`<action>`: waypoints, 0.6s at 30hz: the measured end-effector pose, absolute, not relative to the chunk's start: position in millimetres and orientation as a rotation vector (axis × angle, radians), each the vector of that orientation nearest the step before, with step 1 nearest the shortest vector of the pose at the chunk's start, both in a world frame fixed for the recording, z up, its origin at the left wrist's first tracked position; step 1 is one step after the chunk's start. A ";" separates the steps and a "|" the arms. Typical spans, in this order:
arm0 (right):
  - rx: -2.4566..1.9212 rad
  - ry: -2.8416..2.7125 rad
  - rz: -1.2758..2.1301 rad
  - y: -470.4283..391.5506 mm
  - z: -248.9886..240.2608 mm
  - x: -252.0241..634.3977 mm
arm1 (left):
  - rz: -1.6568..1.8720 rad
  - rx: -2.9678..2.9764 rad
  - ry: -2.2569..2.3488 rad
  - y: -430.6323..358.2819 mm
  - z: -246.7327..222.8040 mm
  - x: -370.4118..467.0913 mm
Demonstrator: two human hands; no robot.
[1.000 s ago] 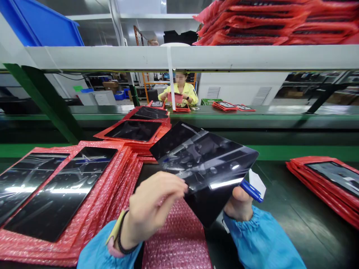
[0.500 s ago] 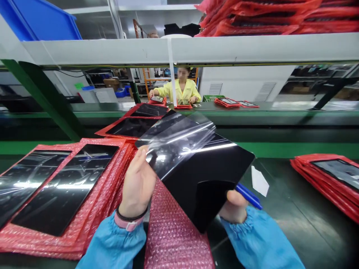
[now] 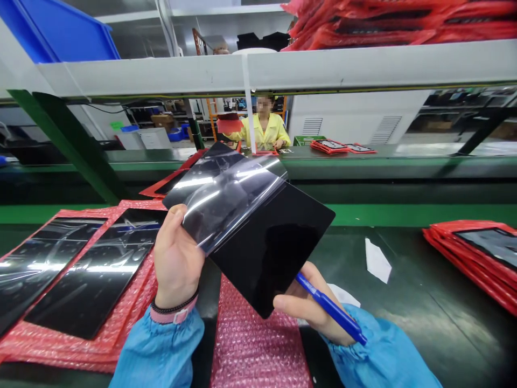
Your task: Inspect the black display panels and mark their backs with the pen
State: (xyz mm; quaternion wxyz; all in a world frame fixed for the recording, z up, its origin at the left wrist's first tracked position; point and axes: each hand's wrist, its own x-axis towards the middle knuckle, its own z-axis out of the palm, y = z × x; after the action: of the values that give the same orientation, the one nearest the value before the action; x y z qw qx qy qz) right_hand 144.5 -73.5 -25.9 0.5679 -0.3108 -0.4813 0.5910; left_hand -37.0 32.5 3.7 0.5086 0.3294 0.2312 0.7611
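Head view: at the frame's centre, your right hand [image 3: 311,312] grips one black, glossy rectangular panel [image 3: 278,237] and one blue plastic pen [image 3: 329,308]; your left hand [image 3: 177,264] pinches one clear, curved plastic film [image 3: 226,196]. The panel looks light, stiff, slippery (probably fragile), so hold its edges. Two similar dark panels [image 3: 97,280] lie lower left.
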 end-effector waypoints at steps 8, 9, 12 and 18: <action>-0.892 -1.284 1.243 -75.3 -16.6 161.3 | 2.075 0.850 0.847 59.2 -10.9 -50.4; -0.898 -1.306 1.237 -77.1 -13.8 161.8 | 2.079 0.861 0.869 62.9 -13.3 -52.3; -0.905 -1.405 1.203 -81.8 -7.1 163.6 | 2.070 0.892 0.889 71.5 -17.1 -56.0; -0.885 -1.504 1.057 -81.8 -11.2 170.8 | 2.087 0.935 0.827 78.5 -19.1 -59.4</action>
State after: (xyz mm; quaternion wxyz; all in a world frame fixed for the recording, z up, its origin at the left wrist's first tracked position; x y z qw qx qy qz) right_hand 170.8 -81.8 -11.2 0.5233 -0.3698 -0.6280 0.4416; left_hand -59.4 78.5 -19.1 0.3473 0.3604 0.3189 0.8048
